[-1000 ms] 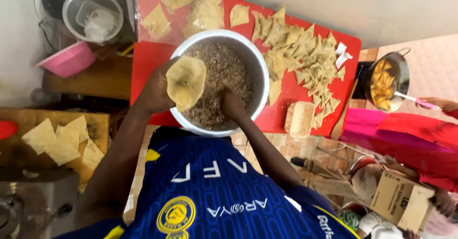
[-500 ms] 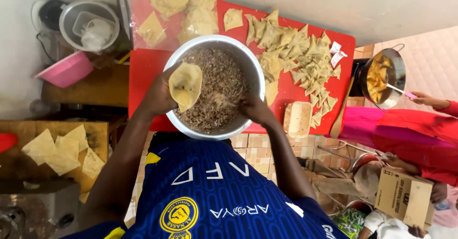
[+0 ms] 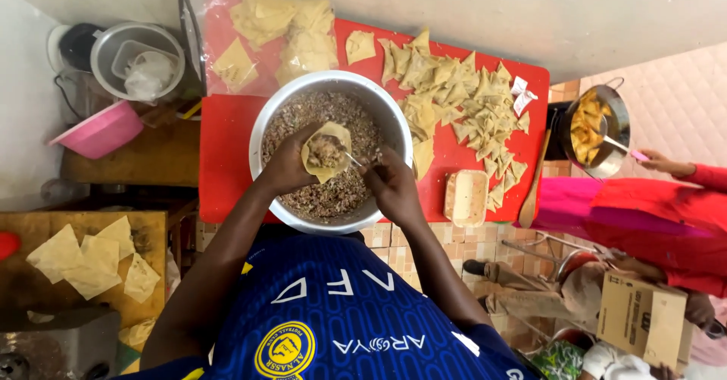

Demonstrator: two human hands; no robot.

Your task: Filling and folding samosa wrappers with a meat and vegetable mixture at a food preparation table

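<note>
The left hand (image 3: pixel 290 169) is curled around a folded pastry cone (image 3: pixel 327 153), cupping it with the open mouth facing up, and a dab of brownish minced filling sits inside the cone. The right hand (image 3: pixel 390 185) is pinched on a thin metal spoon (image 3: pixel 353 158) whose tip reaches the cone's edge (the bowl of the spoon is too small to make out clearly). Both hands hover over a large metal bowl (image 3: pixel 379 107) full of the same minced filling, and the cone is held just above that filling, near the bowl's middle. The bowl rests on a red counter (image 3: pixel 223 145). To the right of the bowl a heap of folded triangular pastries (image 3: pixel 462 100) lies spread over the red surface, and a small pale rectangular tray (image 3: pixel 468 198) sits just below the heap, near the bowl's rim. Behind the bowl a clear plastic bag of flat pastry sheets (image 3: pixel 284 31) lies on the counter. At far left a pink basin (image 3: pixel 102 130) stands beside a lidded grey pot (image 3: pixel 136 58), and more pastry sheets (image 3: pixel 91 255) lie on a wooden board (image 3: pixel 151 228) lower left. At right another person's hand (image 3: pixel 663 162), in a red sleeve, holds a utensil in a metal frying pan (image 3: pixel 598 126).
</note>
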